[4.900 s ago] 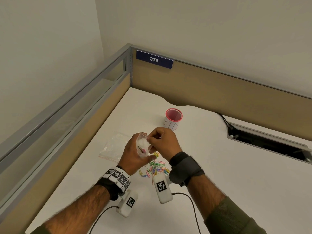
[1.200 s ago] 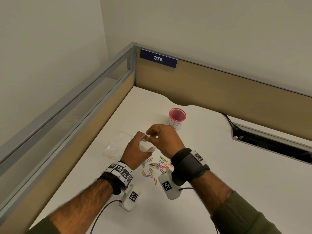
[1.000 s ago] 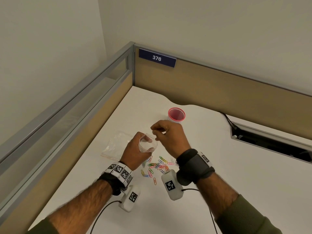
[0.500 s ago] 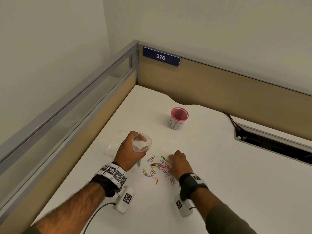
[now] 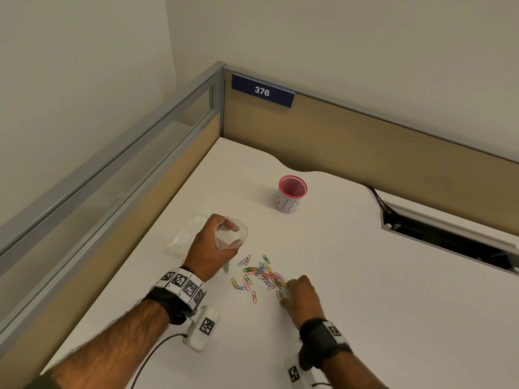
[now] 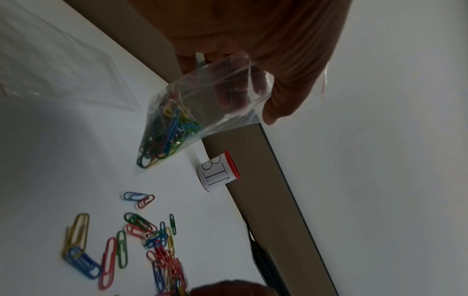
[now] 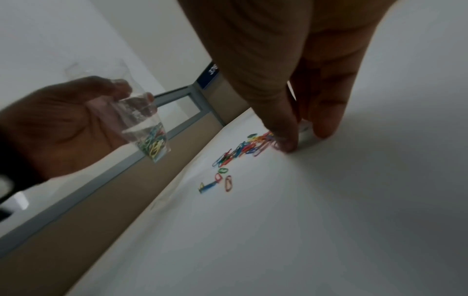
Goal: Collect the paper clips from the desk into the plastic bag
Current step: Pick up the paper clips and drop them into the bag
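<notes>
- We held the bag (image 5: 230, 237) in our left hand (image 5: 209, 251), fingers curled round its mouth, which gaped upward, clear of the surface (image 5: 365, 290).
- A bunch of coloured clips (image 6: 167, 136) already lay in the bag's lower corner, so we judged the collecting well begun.
- Many clips (image 5: 262, 275) were left in a loose pile on the surface, a few strays (image 5: 243, 286) lying apart on its near left.
- Our right hand (image 5: 299, 296) was down at the pile's near right edge, thumb and fingertips (image 7: 286, 144) on the surface, closing on a clip; whether it had one yet, we could not tell.
- A second bag (image 5: 186, 234) lay flat beyond our left hand, and a cup (image 5: 290, 197) stood farther back.
</notes>
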A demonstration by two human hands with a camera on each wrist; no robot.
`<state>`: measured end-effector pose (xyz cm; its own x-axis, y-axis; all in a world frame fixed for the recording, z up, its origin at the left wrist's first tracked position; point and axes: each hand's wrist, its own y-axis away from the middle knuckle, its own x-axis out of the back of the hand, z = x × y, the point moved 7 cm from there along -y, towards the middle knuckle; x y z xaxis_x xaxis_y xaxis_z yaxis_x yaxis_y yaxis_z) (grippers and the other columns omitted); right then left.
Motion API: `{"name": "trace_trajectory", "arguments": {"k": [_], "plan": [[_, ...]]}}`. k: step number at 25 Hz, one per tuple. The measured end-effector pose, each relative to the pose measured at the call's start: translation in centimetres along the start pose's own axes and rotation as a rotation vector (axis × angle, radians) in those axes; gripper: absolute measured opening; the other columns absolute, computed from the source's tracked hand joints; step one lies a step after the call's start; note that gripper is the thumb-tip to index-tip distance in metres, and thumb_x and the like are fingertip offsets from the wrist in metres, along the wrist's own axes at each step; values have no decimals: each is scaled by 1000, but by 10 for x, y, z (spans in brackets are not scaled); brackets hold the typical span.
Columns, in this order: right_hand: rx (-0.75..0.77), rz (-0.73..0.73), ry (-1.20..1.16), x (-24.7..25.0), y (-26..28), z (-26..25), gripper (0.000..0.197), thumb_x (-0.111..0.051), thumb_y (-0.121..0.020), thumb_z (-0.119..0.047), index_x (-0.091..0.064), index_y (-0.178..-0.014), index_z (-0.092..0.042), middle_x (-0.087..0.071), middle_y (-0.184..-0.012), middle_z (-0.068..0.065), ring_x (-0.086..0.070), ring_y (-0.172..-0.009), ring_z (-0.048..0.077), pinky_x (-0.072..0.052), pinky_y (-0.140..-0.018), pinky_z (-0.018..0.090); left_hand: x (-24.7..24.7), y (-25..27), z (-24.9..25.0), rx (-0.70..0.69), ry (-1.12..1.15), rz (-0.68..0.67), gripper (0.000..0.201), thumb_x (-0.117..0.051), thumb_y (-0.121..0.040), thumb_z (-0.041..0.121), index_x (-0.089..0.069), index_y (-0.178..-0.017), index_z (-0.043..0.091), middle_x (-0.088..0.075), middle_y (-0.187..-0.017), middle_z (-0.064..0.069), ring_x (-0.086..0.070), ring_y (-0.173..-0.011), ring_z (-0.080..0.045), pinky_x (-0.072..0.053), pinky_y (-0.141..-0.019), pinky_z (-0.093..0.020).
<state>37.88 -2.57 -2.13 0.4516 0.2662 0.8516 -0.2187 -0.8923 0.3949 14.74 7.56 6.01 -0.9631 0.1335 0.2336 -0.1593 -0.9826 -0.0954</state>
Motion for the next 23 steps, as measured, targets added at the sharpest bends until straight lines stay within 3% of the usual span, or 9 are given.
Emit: {"name": "trace_trajectory", "arguments": {"k": [3, 7, 9, 12, 15, 18, 23], "plan": [[-8, 60, -63, -2, -18, -27, 23, -56, -94, -26, -65, -107, -9, -58, -113, 11, -57, -87, 20, -49, -82, 27, 1, 1, -2, 10, -2, -5, 38, -82, -77, 8, -57, -104, 19, -68, -111, 2, -63, -115, -15, -50, -103, -37], [-13, 91, -125, 14, -36, -39, 31, -61, -91, -22, -60, -119, -9, -57, -124, 11, -58, -110, 25, -46, -93, 29, 6, 3, -1, 5, 2, 5, 38, -81, -75, 10, -57, -103, 20, -68, -111, 3, -62, -115, -15, -49, -104, -41], [13, 54, -54, 18, -40, -43, 46, -68, -86, -34, -55, -124, -11, -53, -126, 9, -52, -116, 26, -45, -96, 34, 9, 3, -3, 7, 2, 17, 37, -80, -75, 9, -57, -103, 19, -68, -110, 3, -63, -115, -14, -49, -105, -41], [125, -57, 113, 5, -39, -61, 61, -74, -76, -48, -52, -125, -19, -48, -122, 5, -46, -116, 25, -49, -91, 38, 10, 5, -5, 16, -6, 22, 37, -80, -75, 7, -57, -103, 17, -68, -110, 1, -62, -115, -14, -49, -106, -41], [253, -59, 213, -9, -37, -74, 48, -69, -82, -37, -54, -125, -21, -47, -122, 6, -44, -115, 26, -51, -87, 39, 8, 5, -5, 25, -1, 12, 36, -80, -76, 9, -58, -102, 18, -68, -110, 2, -62, -115, -13, -48, -106, -39], [303, 15, 246, -10, -37, -78, 24, -53, -94, -25, -58, -116, -17, -52, -117, 9, -50, -109, 27, -52, -85, 38, 6, 4, -5, 18, -4, 3, 36, -80, -74, 18, -58, -103, 19, -68, -111, 4, -62, -116, -12, -49, -105, -39], [277, 32, 251, -1, -46, -72, 18, -48, -96, -17, -61, -104, -9, -59, -108, 13, -59, -98, 28, -51, -83, 34, 6, 3, -4, 38, -23, -1, 36, -80, -76, 9, -57, -102, 19, -67, -110, 4, -62, -115, -10, -49, -105, -38]]}}
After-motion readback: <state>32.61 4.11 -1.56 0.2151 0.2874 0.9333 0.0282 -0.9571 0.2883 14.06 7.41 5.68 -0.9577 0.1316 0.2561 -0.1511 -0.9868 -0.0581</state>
